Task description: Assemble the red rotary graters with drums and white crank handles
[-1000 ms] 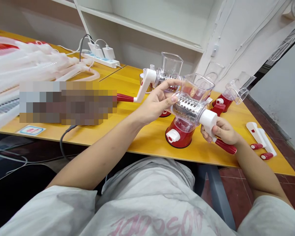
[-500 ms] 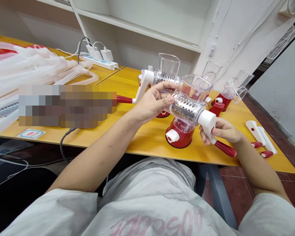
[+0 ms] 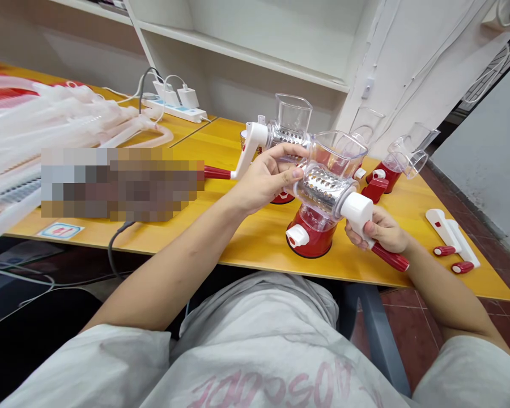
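A rotary grater (image 3: 323,186) with a clear hopper, a holed metal drum and a red suction base stands upright near the table's front edge. My left hand (image 3: 263,177) is closed on the left end of its clear barrel, thumb in front. At the other end, a white crank handle (image 3: 357,214) with a red grip meets the drum. My right hand (image 3: 385,229) is closed around the crank's white arm, and its palm side is partly hidden. Just behind stands a second rotary grater (image 3: 292,116) with its crank fitted on the left.
Two loose crank handles (image 3: 453,241) lie at the right end of the table (image 3: 412,252). Red grater bases with clear bodies (image 3: 391,167) stand behind them. A power strip (image 3: 176,109) and a heap of plastic-wrapped pieces (image 3: 68,122) occupy the left, near a pixelated area.
The fingers of my right hand have curled closer around the crank arm. My left hand keeps its place on the barrel, and the view has shifted slightly.
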The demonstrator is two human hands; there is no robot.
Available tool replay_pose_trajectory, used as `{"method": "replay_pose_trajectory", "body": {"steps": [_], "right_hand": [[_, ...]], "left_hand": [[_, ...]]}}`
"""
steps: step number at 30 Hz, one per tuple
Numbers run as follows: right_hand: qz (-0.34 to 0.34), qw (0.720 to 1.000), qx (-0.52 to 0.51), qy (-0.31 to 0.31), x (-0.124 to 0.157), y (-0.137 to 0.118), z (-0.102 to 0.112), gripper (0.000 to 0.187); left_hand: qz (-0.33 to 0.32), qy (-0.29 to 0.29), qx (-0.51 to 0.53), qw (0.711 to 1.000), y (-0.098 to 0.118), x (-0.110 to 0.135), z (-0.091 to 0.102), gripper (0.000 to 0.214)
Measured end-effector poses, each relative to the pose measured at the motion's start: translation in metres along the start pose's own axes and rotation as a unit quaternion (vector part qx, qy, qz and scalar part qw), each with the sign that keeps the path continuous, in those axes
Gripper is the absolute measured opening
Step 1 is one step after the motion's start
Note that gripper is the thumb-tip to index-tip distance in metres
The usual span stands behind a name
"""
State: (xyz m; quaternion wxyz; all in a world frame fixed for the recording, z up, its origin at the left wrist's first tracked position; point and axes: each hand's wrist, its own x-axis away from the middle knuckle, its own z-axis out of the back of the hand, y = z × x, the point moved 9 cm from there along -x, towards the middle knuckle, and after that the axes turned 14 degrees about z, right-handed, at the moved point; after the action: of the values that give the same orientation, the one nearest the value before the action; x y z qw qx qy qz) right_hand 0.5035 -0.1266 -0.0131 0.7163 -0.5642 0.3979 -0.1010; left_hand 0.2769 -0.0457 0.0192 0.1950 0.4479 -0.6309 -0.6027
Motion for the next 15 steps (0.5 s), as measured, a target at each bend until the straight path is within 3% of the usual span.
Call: {"method": "replay_pose_trajectory", "body": {"steps": [15], "right_hand": [[0.013,0.999,0.026,0.016,-0.0026,0.0038,0.007,0.058]], "left_hand": [[-0.024,0.019,-0.025,0.999,-0.0023,-0.0004,0.0015,0.059]]}}
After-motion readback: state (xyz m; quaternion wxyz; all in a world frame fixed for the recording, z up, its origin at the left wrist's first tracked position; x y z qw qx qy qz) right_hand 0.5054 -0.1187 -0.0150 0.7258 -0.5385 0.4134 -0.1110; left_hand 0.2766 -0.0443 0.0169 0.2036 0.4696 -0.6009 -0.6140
